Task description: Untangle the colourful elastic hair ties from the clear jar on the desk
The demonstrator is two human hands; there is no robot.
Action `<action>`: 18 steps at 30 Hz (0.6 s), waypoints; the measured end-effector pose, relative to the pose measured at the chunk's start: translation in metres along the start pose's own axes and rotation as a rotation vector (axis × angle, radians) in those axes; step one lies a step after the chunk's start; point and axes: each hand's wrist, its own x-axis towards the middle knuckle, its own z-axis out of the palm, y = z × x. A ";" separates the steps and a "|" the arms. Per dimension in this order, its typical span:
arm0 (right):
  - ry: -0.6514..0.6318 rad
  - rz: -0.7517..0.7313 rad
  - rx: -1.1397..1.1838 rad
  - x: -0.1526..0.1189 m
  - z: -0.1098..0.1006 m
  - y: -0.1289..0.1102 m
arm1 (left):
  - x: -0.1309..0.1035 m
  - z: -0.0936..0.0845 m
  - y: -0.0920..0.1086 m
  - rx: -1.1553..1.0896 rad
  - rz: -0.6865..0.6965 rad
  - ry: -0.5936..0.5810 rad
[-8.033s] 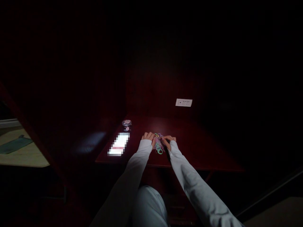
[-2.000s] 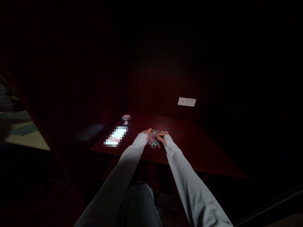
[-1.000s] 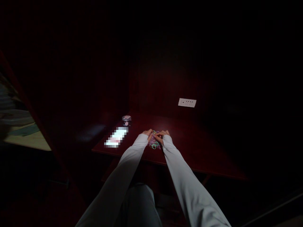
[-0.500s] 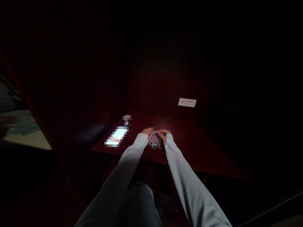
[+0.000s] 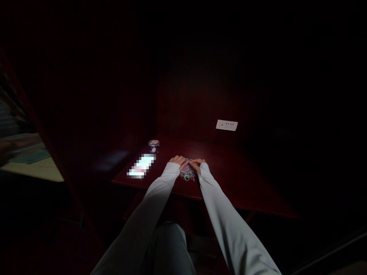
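Purple-green heap of loops [image 5: 188, 172], between left hand [image 5: 178, 161] and right hand [image 5: 198, 164], grips unclear.

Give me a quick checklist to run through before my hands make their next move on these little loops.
1. Left hand and right hand either side of the pile of coloured loops: ok.
2. Pile on the tabletop, back from its front edge: ok.
3. Either grip closed on a single loop: cannot tell, too small.
4. Jar upright and apart from both hands: ok.
5. Bright pixelated rectangle apart from the left hand: ok.
6. Even light across the tabletop: not ok, the right side fades into darkness.
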 end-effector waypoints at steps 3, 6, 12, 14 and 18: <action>0.002 -0.003 -0.013 -0.002 -0.002 -0.005 | 0.001 0.002 0.000 0.018 0.007 0.006; 0.031 -0.002 -0.026 -0.003 -0.003 -0.007 | 0.001 0.003 -0.001 0.024 0.013 0.019; 0.110 -0.002 -0.034 -0.002 -0.006 0.000 | -0.001 0.007 -0.002 0.021 0.021 0.040; 0.176 0.026 -0.059 0.001 -0.016 0.006 | -0.002 0.009 -0.003 0.023 0.017 0.056; 0.425 0.257 -0.144 0.003 -0.062 0.024 | -0.001 0.013 -0.003 0.010 -0.006 0.081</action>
